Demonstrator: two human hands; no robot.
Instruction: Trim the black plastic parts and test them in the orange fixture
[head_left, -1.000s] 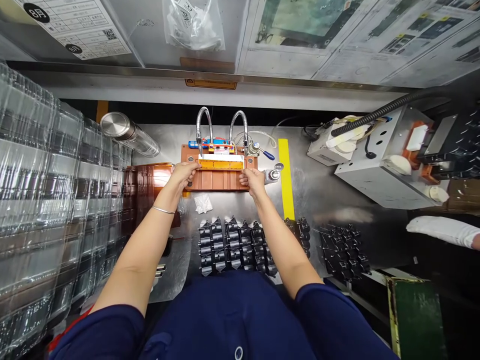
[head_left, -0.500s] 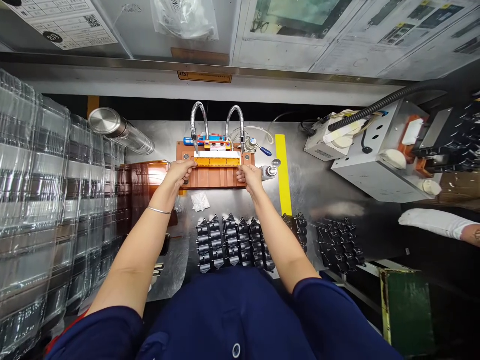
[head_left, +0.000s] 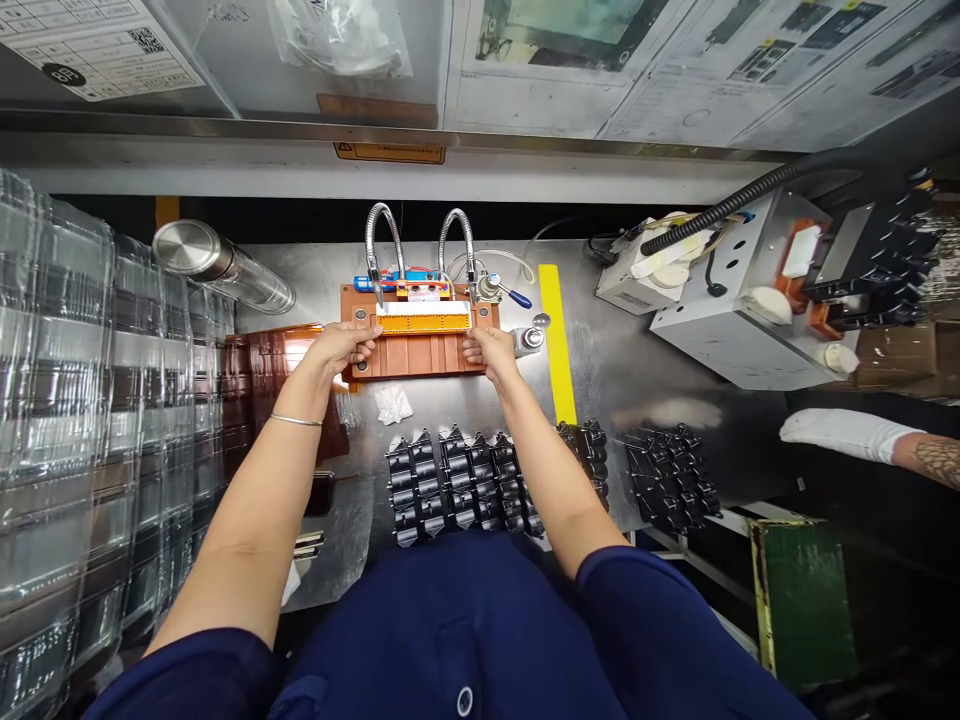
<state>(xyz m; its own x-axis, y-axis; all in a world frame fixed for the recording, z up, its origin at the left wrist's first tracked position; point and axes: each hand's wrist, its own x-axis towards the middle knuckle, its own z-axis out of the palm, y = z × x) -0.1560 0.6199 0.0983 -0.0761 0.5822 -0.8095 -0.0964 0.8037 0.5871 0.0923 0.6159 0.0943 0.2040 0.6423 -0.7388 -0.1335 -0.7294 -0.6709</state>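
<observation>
Rows of black plastic parts [head_left: 457, 485] lie nearest me on the steel table [head_left: 637, 370], with a second cluster [head_left: 667, 478] to their right. Stacks of clear blister trays [head_left: 82, 430] rise along my left side; what sits in them is hard to make out through the glare. Beyond the rows lies a crumpled white wipe [head_left: 392, 403].

Past that, my left hand [head_left: 341, 347] and right hand [head_left: 489, 349] rest at either end of the brown fixture [head_left: 418, 350], fingertips pressing on its front edge beside the orange strip [head_left: 424, 322]. Whether each grip pinches something small or only presses down, I cannot tell. The strip lies across the fixture's top, under two bent metal nozzles [head_left: 420, 235].

A steel flask [head_left: 217, 262] lies on its side at the far left, and a yellow line [head_left: 556, 340] runs along the table right of the fixture. A grey machine box [head_left: 720, 320] stands farther right, and a co-worker's white-gloved hand [head_left: 836, 432] reaches in at the edge.

Papers on the wall carry a QR code [head_left: 146, 40] and fine print too small to read.
</observation>
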